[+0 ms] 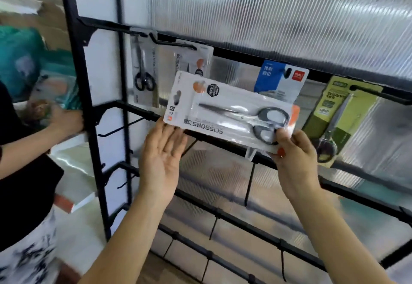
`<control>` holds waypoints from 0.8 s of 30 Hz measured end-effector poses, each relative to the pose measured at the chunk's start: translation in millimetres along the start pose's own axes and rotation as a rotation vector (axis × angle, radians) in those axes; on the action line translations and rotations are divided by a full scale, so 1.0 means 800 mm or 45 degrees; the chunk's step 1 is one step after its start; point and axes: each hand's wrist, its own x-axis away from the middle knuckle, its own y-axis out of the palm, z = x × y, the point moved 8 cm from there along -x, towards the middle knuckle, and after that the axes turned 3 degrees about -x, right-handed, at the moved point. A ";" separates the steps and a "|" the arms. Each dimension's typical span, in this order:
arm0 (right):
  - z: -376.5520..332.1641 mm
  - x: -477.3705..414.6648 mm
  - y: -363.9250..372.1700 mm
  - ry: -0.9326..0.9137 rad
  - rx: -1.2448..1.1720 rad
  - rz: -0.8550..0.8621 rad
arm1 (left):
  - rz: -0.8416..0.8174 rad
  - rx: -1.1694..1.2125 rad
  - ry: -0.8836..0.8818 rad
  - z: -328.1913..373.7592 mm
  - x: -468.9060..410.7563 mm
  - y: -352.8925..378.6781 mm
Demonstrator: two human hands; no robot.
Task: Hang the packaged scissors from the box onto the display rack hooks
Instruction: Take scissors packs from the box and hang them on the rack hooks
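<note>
Packaged scissors [223, 110] held sideways, blades leftward, pinched by right hand [294, 156]; left hand [161, 156] spread.

I read a ribbed translucent panel [267, 5] across the background, with bright streaks of light on it. A white wall [100, 0] adjoins at left; brown floor [165, 269] lies below.

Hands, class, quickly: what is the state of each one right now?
Left hand: open, fingertips at the edge of the white scissors pack.
Right hand: pinching the same pack at its handle end.
</note>
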 end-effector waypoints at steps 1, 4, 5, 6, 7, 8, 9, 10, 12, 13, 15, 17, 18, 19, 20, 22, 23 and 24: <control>0.018 0.010 0.010 0.064 -0.064 0.010 | -0.039 -0.063 -0.001 -0.002 0.003 0.003; 0.067 0.049 0.047 0.200 -0.050 -0.115 | -0.096 -0.254 -0.050 -0.013 0.004 0.007; 0.078 0.059 0.060 0.217 0.006 -0.190 | -0.070 -0.294 -0.049 -0.012 -0.001 0.001; 0.084 0.067 0.072 0.222 0.068 -0.278 | -0.030 -0.359 -0.019 -0.005 -0.008 -0.007; 0.090 0.072 0.083 0.223 0.119 -0.360 | -0.007 -0.446 0.028 0.005 -0.018 -0.014; 0.094 0.075 0.091 0.237 0.161 -0.410 | -0.017 -0.527 0.071 0.016 -0.028 -0.017; 0.100 0.075 0.097 0.267 0.215 -0.442 | -0.051 -0.600 0.116 0.027 -0.037 -0.017; 0.104 0.076 0.103 0.298 0.290 -0.473 | -0.092 -0.684 0.164 0.037 -0.046 -0.016; 0.114 0.077 0.116 0.328 0.429 -0.509 | -0.160 -0.877 0.275 0.055 -0.058 -0.011; 0.118 0.076 0.120 0.333 0.456 -0.497 | -0.178 -0.950 0.339 0.064 -0.063 -0.009; 0.126 0.074 0.125 0.331 0.477 -0.442 | -0.210 -1.017 0.476 0.082 -0.068 -0.005; 0.134 0.074 0.126 0.321 0.525 -0.397 | -0.255 -1.037 0.569 0.096 -0.071 -0.003; 0.139 0.074 0.127 0.322 0.542 -0.379 | -0.287 -1.039 0.593 0.100 -0.072 -0.001; 0.144 0.075 0.128 0.328 0.553 -0.365 | -0.316 -1.045 0.610 0.104 -0.073 0.001; 0.148 0.075 0.128 0.335 0.563 -0.350 | -0.341 -1.051 0.624 0.107 -0.074 0.002; 0.154 0.075 0.129 0.346 0.559 -0.307 | -0.383 -1.058 0.646 0.111 -0.079 0.004; 0.156 0.075 0.129 0.352 0.554 -0.289 | -0.400 -1.065 0.648 0.112 -0.081 0.005; 0.157 0.076 0.129 0.357 0.556 -0.277 | -0.417 -1.070 0.644 0.112 -0.083 0.006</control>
